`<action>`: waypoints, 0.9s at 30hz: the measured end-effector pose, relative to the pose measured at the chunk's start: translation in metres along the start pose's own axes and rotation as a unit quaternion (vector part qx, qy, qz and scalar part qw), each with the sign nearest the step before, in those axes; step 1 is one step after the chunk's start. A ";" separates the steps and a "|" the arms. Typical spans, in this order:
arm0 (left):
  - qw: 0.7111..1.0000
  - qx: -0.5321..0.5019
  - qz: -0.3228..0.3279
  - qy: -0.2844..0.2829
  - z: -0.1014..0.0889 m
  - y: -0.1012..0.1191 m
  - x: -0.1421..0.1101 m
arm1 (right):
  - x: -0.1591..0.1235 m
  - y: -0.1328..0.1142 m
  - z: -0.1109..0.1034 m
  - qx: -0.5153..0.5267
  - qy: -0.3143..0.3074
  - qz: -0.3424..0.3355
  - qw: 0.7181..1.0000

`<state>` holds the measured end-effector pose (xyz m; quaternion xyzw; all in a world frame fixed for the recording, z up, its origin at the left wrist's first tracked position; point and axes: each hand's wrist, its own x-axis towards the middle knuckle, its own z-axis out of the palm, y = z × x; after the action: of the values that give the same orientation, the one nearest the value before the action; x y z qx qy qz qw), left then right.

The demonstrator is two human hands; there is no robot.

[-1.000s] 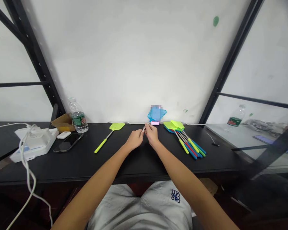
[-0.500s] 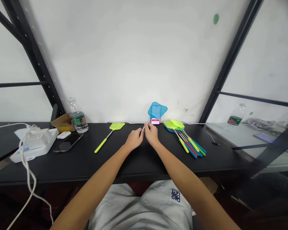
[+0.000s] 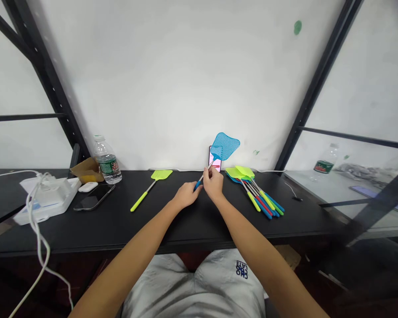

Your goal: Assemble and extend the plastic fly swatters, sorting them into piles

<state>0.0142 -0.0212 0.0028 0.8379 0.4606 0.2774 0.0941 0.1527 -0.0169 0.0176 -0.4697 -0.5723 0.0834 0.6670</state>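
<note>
The fingers of your right hand (image 3: 213, 182) pinch the metal shaft of the blue swatter (image 3: 226, 145); those of your left hand (image 3: 186, 194) curl round its blue handle. The swatter slants up above the desk (image 3: 212, 229), its mesh head blocking part of the upright phone (image 3: 216, 166) against the wall (image 3: 172, 88). To your right lies the pile (image 3: 256, 194) of swatters, shafts overlapping, and beyond it a black plug (image 3: 297, 198). To your left lies a lime swatter (image 3: 162, 175); farther out are a bottle (image 3: 108, 164), box (image 3: 87, 170), white case (image 3: 88, 187), flat phone (image 3: 94, 197) and power strip (image 3: 51, 198) trailing white cables (image 3: 36, 227).
</note>
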 end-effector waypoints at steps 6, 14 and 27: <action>1.000 -0.030 0.008 0.000 0.001 -0.002 0.001 | -0.007 0.003 0.006 0.012 -0.031 -0.004 0.999; 1.000 0.002 -0.023 0.001 0.001 -0.004 0.001 | -0.011 0.010 0.013 0.038 -0.116 0.027 0.992; 0.999 0.029 -0.035 -0.002 -0.002 -0.001 0.002 | -0.004 0.016 0.011 0.043 -0.103 0.076 0.991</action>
<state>0.0135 -0.0188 0.0047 0.8240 0.4974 0.2591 0.0807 0.1488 -0.0050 0.0025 -0.4715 -0.5963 0.2070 0.6158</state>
